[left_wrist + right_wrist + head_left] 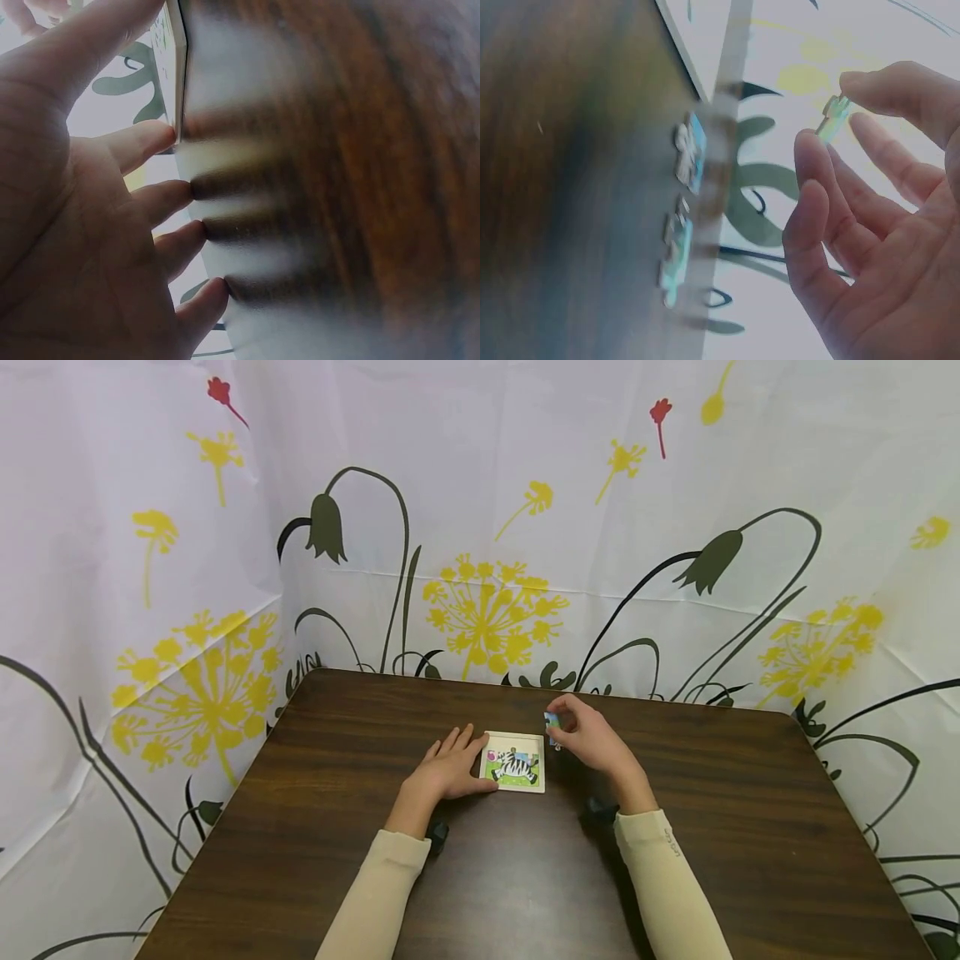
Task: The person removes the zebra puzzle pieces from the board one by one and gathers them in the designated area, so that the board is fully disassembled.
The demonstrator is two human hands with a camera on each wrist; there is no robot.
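A small puzzle piece (831,126) is at the upper right of the right wrist view, pinched between the right hand's (591,739) thumb and fingertips. Two loose pieces (694,154) lie at that view's centre left. At the head view's lower centre, the left hand (448,772), fingers spread, touches the zebra puzzle board (529,745) on a brown table (510,877).

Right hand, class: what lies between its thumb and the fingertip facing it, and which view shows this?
A small puzzle piece, pinched by the right hand; the right wrist view shows it.
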